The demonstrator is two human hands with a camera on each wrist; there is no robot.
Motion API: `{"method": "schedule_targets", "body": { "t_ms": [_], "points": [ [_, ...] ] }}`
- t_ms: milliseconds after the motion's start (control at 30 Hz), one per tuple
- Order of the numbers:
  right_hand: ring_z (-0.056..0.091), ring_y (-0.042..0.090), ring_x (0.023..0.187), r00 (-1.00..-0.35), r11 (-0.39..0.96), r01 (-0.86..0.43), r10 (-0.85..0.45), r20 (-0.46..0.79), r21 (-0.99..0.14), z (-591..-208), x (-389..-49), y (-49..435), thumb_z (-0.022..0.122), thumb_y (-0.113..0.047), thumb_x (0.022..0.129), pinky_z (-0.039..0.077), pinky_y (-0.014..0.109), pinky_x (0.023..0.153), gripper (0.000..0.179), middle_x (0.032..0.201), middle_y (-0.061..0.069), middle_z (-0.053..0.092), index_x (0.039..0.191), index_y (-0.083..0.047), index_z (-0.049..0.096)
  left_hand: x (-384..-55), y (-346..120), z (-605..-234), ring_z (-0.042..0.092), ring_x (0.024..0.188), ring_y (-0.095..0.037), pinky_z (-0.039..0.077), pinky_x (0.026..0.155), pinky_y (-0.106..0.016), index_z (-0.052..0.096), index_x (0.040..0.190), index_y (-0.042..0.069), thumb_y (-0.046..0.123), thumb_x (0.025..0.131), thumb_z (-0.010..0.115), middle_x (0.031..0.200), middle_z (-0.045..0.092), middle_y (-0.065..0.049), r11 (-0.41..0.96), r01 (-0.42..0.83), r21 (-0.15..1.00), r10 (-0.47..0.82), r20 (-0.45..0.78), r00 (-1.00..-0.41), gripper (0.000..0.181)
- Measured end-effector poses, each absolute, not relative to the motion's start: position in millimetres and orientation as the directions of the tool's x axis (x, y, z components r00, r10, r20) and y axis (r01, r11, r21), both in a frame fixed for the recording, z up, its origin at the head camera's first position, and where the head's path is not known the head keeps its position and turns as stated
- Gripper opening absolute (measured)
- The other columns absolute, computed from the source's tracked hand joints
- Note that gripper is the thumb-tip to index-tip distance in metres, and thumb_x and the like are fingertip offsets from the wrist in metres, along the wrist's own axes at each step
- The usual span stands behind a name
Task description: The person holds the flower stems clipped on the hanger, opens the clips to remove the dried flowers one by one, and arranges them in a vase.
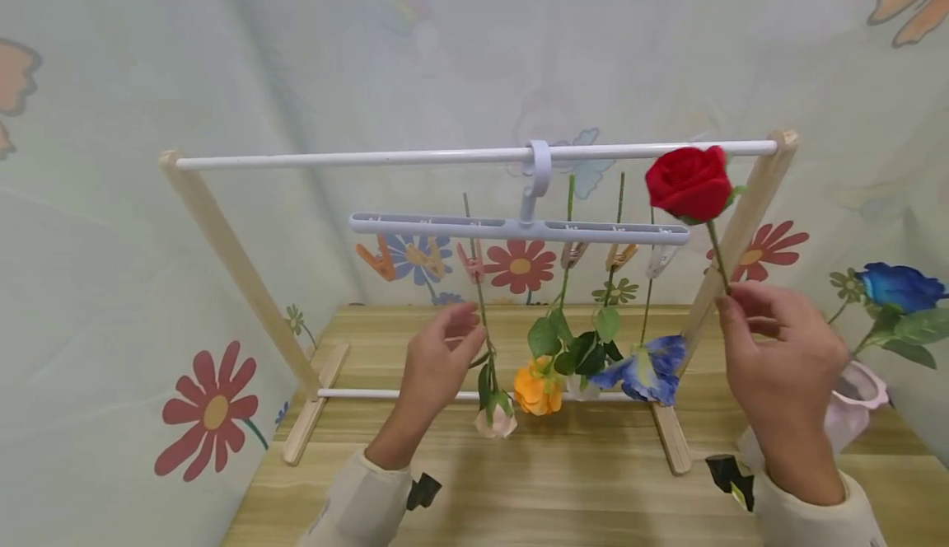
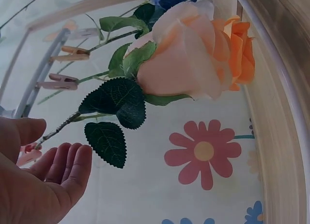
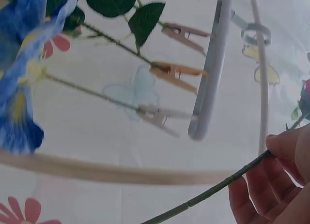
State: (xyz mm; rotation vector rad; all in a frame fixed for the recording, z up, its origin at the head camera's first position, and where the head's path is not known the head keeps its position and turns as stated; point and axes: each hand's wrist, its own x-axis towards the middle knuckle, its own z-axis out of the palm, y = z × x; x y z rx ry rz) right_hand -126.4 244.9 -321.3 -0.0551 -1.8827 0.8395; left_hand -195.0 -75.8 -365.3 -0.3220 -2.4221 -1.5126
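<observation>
red rose: we see the red rose (image 1: 689, 183) up in the air, just past the right end of the white hanger (image 1: 522, 229) and in front of the right post (image 1: 758, 193).
its axis: nearly upright, bloom at the top and leaning slightly left, the stem (image 1: 716, 250) running down to the fingers.
its look: deep red, velvety petals in a tight whorl, green leaf tips beneath, a slim green stem.
right hand: our right hand (image 1: 786, 374) pinches that stem between thumb and fingers.
left hand: our left hand (image 1: 439, 359) is loosely curved, thumb apart, beside the pale pink rose (image 1: 495, 420); whether it touches we cannot tell.
pale pink rose: it hangs head down from a pink peg (image 1: 471, 264), its long axis steep, lower end slanting right.
hanger's right half: we count an orange rose (image 1: 539, 390), a partly hidden white bloom (image 1: 584, 389) and a blue iris (image 1: 648, 370), all head down.
tabletop: near the right edge of the wood-grain tabletop (image 1: 563, 497), a pink vase (image 1: 853, 422) holds a blue rose (image 1: 899, 287).
</observation>
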Motion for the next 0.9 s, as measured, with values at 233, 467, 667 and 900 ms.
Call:
{"method": "schedule_targets", "body": {
  "t_ms": [233, 467, 667, 900],
  "points": [
    [0.045, -0.028, 0.09, -0.404, 0.756, -0.159, 0.537, 0.74, -0.635, -315.3, -124.5, 277.2, 0.068, -0.026, 0.098, 0.038, -0.004, 0.082, 0.03, 0.107, 0.01, 0.074, 0.114, -0.001, 0.074, -204.2, -68.5, -366.3, 0.069, 0.112, -0.022, 0.058, 0.097, -0.04, 0.064, 0.131, 0.012, 0.025, 0.096, 0.071, 0.122, 0.071, -0.005, 0.374, 0.304, 0.876, 0.076, 0.298, -0.951, 0.038],
    [0.042, -0.022, 0.091, -0.385, 0.601, -0.009, 0.736, 0.557, -0.8, -309.4, -123.7, 306.4, 0.058, -0.036, 0.103, 0.039, 0.005, 0.086, 0.032, 0.097, -0.042, 0.04, 0.128, -0.019, 0.068, -208.2, -65.0, -366.9, 0.07, 0.109, -0.025, 0.058, 0.097, -0.041, 0.065, 0.127, 0.008, 0.017, 0.097, 0.069, 0.117, 0.073, -0.009, 0.34, 0.313, 0.887, 0.082, 0.304, -0.949, 0.032],
    [0.042, -0.017, 0.087, -0.371, 0.46, 0.103, 0.84, 0.395, -0.882, -298.8, -117.9, 313.4, 0.053, -0.043, 0.103, 0.041, 0.009, 0.089, 0.031, 0.108, -0.031, 0.058, 0.13, -0.033, 0.065, -209.1, -64.5, -367.4, 0.071, 0.101, -0.027, 0.06, 0.092, -0.041, 0.068, 0.119, 0.008, 0.01, 0.095, 0.07, 0.109, 0.074, -0.011, 0.33, 0.332, 0.884, 0.074, 0.326, -0.942, 0.025],
    [0.042, -0.013, 0.087, -0.393, 0.436, 0.265, 0.863, 0.317, -0.86, -295.6, -112.2, 322.5, 0.051, -0.052, 0.101, 0.04, 0.009, 0.087, 0.036, 0.135, -0.014, 0.065, 0.132, -0.04, 0.064, -210.1, -65.5, -367.6, 0.071, 0.097, -0.024, 0.061, 0.089, -0.039, 0.07, 0.116, 0.009, 0.009, 0.094, 0.071, 0.106, 0.074, -0.012, 0.312, 0.314, 0.897, 0.068, 0.309, -0.949, 0.022]
  ]
}}
